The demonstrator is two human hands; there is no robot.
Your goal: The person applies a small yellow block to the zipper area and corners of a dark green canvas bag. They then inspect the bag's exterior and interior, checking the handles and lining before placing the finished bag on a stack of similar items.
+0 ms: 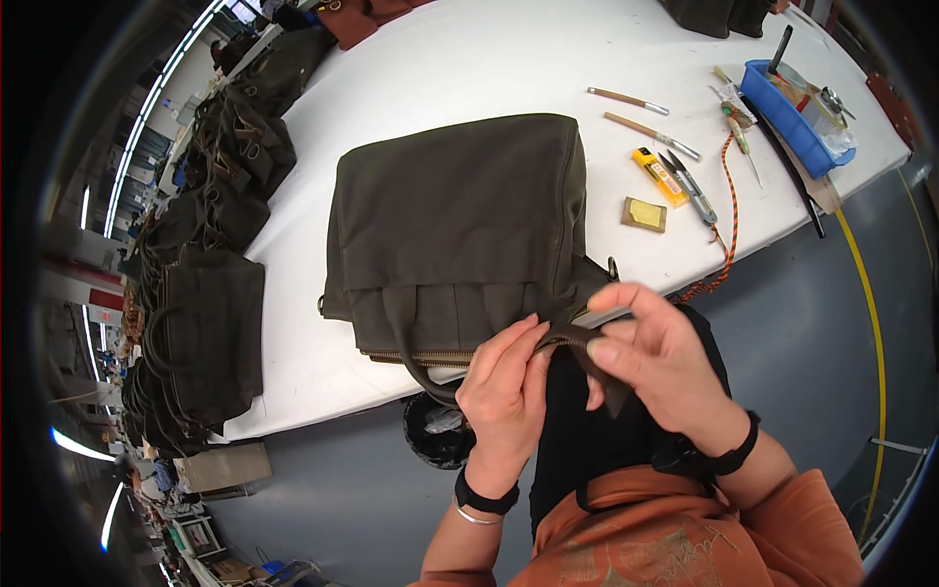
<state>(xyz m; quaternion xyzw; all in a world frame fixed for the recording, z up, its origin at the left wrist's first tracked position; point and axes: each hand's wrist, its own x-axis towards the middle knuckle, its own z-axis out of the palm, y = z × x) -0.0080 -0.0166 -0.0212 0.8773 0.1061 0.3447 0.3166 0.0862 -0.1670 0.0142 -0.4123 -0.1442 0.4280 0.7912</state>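
A dark olive-brown bag (450, 215) lies on the white table in front of me, its handle (403, 333) hanging toward the near edge. Along its near side runs a brass-toothed zipper (421, 359). At the bag's near right corner, my left hand (504, 386) pinches the zipper end (579, 339), fingers held close together and thumb beneath. My right hand (665, 357) grips the same dark strip a little farther right, between thumb and fingers. The strip curves up between the hands, just past the table edge. Part of it is hidden behind my right fingers.
Right of the bag lie thread snips (693, 189), a yellow box (660, 177), a small yellow-topped block (644, 214) and two wooden-handled tools (629, 100). A blue tray (797, 117) holds supplies. Similar bags (205, 323) are piled at left. Below the table edge stands a black bin (421, 430).
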